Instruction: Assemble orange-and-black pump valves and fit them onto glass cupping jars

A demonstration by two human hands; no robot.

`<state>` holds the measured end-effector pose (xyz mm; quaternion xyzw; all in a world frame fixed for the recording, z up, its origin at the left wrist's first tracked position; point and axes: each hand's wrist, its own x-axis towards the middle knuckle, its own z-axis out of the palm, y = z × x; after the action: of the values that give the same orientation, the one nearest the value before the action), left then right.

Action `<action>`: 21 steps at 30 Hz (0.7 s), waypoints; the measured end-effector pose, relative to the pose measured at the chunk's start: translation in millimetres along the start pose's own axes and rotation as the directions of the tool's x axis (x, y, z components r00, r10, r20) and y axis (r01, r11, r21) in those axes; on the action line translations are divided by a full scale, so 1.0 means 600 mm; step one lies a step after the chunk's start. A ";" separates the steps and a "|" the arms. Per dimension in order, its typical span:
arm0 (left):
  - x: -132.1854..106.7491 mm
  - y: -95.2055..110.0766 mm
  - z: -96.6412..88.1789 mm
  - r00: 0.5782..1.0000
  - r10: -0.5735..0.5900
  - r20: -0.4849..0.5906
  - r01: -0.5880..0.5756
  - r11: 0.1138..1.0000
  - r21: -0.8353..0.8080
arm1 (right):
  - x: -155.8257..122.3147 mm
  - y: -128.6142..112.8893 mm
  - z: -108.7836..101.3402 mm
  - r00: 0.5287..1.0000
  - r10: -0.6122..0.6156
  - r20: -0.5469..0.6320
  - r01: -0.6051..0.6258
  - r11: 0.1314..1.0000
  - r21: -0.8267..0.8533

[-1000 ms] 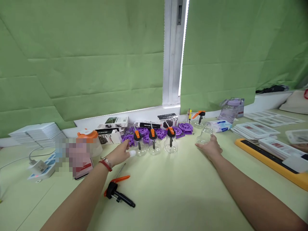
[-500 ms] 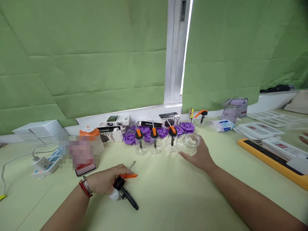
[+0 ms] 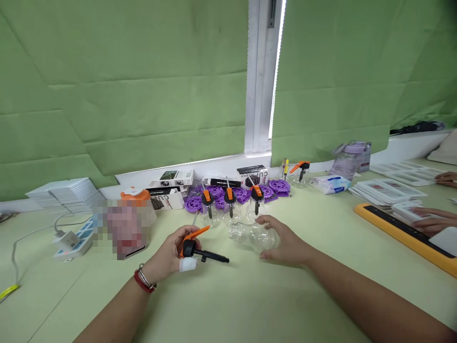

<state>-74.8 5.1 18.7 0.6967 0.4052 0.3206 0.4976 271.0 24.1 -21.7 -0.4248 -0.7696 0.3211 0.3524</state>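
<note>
My left hand (image 3: 170, 255) is closed around a black and orange pump sprayer head (image 3: 194, 244), lifted off the table with its black tube pointing right. My right hand (image 3: 285, 243) grips a clear glass bottle (image 3: 253, 235) lying sideways, its neck turned left toward the tube. The tube tip and the bottle mouth are a short gap apart. A white bandage wraps one left finger, and a red band circles that wrist.
Three clear bottles with orange-black sprayers (image 3: 230, 207) stand behind, before purple discs (image 3: 278, 186) and small boxes (image 3: 171, 178). An orange-lidded jar (image 3: 137, 200), a power strip (image 3: 71, 238), a white stack (image 3: 62, 192) sit left. Another person's hands (image 3: 426, 220) rest by an orange tray (image 3: 403, 236).
My left hand picked the sprayer head up from the table and turned its tube to the right. My right hand brought the clear bottle nearer and laid it sideways toward the tube.
</note>
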 end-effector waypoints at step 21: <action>0.022 -0.051 0.117 0.971 -0.023 -0.237 -0.025 0.980 -0.197 | 0.002 -0.007 0.032 0.975 0.002 0.221 -0.077 0.940 0.332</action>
<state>-16.4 -8.5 -30.6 0.6002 0.4275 0.4409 0.5124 253.1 19.5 -28.7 -0.3354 -0.7282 0.5002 0.3272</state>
